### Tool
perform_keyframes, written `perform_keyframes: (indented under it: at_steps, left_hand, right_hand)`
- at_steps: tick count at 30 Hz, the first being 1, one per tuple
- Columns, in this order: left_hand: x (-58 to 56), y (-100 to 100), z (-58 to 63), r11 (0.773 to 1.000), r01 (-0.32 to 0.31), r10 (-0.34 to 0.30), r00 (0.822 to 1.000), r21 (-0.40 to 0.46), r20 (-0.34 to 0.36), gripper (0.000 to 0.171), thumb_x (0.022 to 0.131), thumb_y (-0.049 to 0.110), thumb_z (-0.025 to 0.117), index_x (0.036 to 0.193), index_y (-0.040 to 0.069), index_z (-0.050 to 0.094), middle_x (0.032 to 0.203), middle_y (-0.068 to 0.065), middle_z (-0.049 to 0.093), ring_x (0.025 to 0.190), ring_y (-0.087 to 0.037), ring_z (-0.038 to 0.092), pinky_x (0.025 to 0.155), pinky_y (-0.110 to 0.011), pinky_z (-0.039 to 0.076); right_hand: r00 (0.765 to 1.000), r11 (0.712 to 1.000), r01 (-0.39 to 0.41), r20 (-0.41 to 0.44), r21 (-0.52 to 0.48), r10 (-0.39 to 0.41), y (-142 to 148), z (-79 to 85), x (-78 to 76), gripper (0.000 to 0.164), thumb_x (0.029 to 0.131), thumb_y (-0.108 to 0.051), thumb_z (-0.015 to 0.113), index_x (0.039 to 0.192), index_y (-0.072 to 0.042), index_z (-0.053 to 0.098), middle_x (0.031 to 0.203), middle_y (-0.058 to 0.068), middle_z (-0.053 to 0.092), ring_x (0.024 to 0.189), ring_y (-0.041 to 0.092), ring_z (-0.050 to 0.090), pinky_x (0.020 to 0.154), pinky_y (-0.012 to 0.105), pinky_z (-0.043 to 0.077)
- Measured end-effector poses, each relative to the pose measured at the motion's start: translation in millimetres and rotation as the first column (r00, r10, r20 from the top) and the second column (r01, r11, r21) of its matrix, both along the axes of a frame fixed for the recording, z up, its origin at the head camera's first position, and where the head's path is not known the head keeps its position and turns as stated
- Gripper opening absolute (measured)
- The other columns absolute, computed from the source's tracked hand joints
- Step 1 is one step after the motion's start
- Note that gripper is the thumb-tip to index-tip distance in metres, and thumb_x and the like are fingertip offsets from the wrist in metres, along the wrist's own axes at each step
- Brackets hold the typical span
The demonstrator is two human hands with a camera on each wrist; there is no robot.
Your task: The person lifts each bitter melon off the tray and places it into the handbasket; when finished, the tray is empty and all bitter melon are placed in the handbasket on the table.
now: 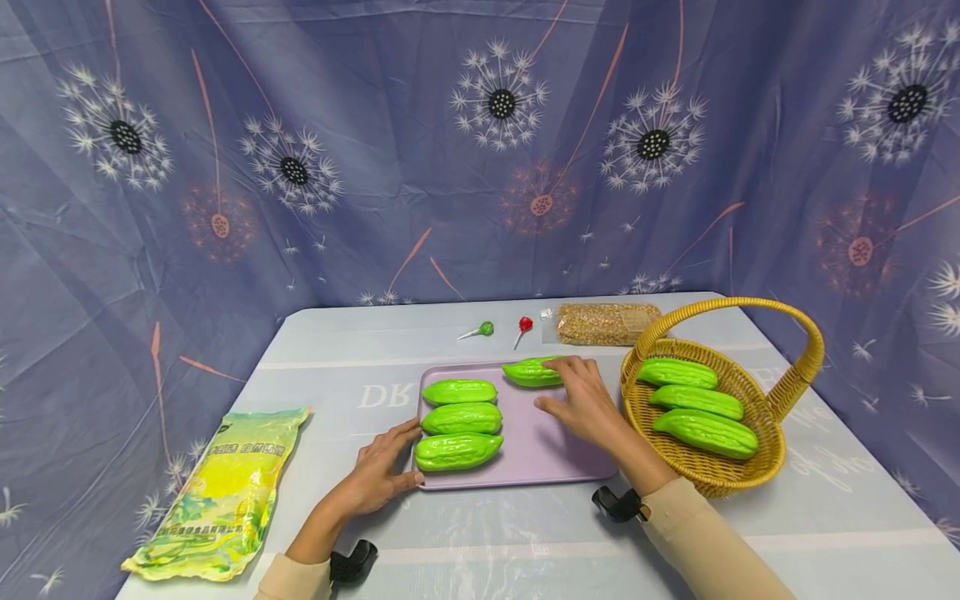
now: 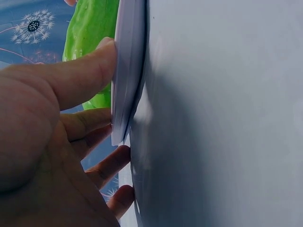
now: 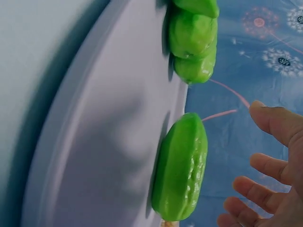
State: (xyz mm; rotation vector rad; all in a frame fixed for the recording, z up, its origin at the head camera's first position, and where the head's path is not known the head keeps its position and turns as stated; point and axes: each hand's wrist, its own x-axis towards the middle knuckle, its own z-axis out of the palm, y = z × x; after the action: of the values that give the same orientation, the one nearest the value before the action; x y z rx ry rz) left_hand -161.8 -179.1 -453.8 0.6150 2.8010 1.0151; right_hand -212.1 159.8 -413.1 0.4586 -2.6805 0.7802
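Note:
A lilac tray (image 1: 555,454) bears three glossy green bitter melons (image 1: 459,451) in a column along its left side. Another bitter melon (image 1: 528,372) lies near the far edge of the tray. Over its right end hovers my right hand (image 1: 588,400), fingers spread; the right wrist view shows a gap between the hand (image 3: 279,189) and this melon (image 3: 182,170). At the tray's near left corner, my left hand (image 1: 377,471) touches the rim with loosely extended thumb and fingers, as the left wrist view also shows. Three more bitter melons (image 1: 705,432) lie in a yellow wicker basket (image 1: 712,483).
The basket's tall handle (image 1: 798,383) arches up close to my right forearm. Behind the tray lie a green lollipop (image 1: 486,328), a red lollipop (image 1: 525,323) and a clear bag of grains (image 1: 607,323). A yellow-green packet (image 1: 225,500) lies at the table's left edge.

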Motion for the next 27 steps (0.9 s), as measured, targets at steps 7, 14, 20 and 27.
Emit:
perform_keyframes:
  at_steps: [7,14,20,27]
  left_hand:
    - [-0.3,-0.3,-0.5,1.000,-0.004,0.004,1.000,-0.005,-0.007,0.066,0.084,0.029,0.069,0.140,0.006,0.043,0.151,-0.010,0.035,0.137,-0.038,0.032,0.099,-0.061,0.021]
    - [0.0,0.1,0.4,1.000,-0.002,0.002,1.000,-0.003,-0.006,0.066,0.084,0.029,0.069,0.140,0.006,0.043,0.151,-0.010,0.035,0.136,-0.038,0.032,0.099,-0.061,0.021]
    - [-0.1,0.2,0.4,1.000,0.001,-0.001,1.000,-0.002,-0.005,0.066,0.084,0.029,0.069,0.140,0.006,0.043,0.152,-0.010,0.035,0.136,-0.038,0.032,0.099,-0.061,0.021]
    - [-0.4,-0.5,-0.5,1.000,0.003,-0.003,1.000,0.002,-0.004,0.066,0.085,0.029,0.069,0.140,0.006,0.043,0.152,-0.010,0.034,0.137,-0.038,0.032,0.099,-0.062,0.020]
  right_hand:
    - [0.997,0.999,0.033,0.073,0.013,-0.034,-3.0,-3.1,-12.9,0.060,0.078,-0.033,0.076,0.129,-0.007,0.055,0.125,0.017,0.054,0.111,0.033,0.046,0.093,0.047,0.040]
    - [0.993,0.999,0.047,0.109,0.019,-0.049,-5.2,-6.4,-25.7,0.057,0.079,-0.029,0.075,0.128,-0.007,0.055,0.127,0.018,0.052,0.114,0.036,0.043,0.095,0.050,0.037]
    - [0.989,0.997,0.067,0.131,0.041,-0.071,-1.6,-10.6,-34.7,0.059,0.079,-0.031,0.075,0.129,-0.006,0.054,0.127,0.020,0.052,0.115,0.039,0.043,0.096,0.051,0.036]
    - [0.982,0.996,0.066,0.174,0.063,-0.076,0.3,-12.3,-45.7,0.062,0.080,-0.032,0.073,0.132,-0.006,0.052,0.130,0.021,0.050,0.119,0.040,0.040,0.099,0.052,0.034]
